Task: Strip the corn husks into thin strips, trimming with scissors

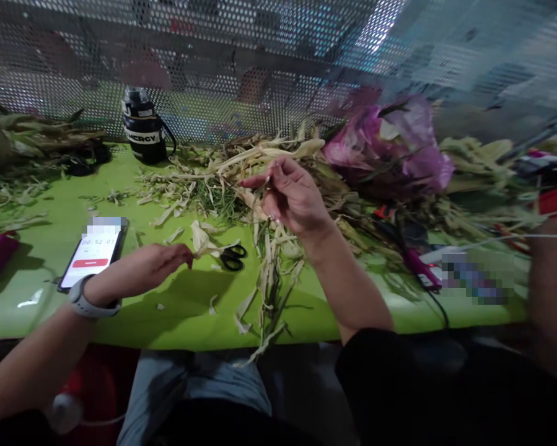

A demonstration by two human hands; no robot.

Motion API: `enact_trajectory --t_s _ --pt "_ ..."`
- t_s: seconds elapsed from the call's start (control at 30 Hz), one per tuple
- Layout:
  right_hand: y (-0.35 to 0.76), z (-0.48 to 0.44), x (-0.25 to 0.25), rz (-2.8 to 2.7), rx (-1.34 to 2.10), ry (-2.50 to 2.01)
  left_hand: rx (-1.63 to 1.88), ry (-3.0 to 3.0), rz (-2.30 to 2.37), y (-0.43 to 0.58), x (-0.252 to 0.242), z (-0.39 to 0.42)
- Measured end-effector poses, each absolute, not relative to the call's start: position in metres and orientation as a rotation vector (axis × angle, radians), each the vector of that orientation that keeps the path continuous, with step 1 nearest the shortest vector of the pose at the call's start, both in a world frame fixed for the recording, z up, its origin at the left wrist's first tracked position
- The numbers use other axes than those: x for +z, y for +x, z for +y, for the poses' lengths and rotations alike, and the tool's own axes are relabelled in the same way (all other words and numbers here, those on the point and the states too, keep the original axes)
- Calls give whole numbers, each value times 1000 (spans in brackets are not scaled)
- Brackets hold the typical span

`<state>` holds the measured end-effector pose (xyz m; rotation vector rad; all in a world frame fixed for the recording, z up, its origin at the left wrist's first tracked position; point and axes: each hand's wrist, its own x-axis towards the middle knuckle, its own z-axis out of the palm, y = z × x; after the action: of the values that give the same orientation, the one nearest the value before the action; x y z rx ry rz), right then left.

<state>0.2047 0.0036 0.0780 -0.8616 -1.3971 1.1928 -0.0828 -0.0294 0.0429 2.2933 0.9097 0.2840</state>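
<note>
Can see dried stalks (265,282) running from below the right hand (292,195) to the front edge of the tabletop (166,328), farther from the left hand (152,266). Cannot tell if pinching anything with curled right fingers, or with left fingertips at a dry leaf (202,238) beside scissors (227,254).

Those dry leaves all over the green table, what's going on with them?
Somebody is handling the dry leaves with two bare hands. The left hand is right at a pale, curled leaf, beside the black-handled scissors. The right hand is up at the leaves with its fingers bent, but I can't tell what its grip holds, if anything. A phone lies by the left hand, and a dark bottle stands farther back.
</note>
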Motion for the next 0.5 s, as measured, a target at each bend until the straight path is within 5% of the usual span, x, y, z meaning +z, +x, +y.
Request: enact_trajectory --t_s 0.23,0.5 --pt "191 8 59 -1454 1415 -613 17 2237 452 -66 44 -43" --pt "177 38 15 -1341 1559 -751 586 2627 491 -67 32 -51"
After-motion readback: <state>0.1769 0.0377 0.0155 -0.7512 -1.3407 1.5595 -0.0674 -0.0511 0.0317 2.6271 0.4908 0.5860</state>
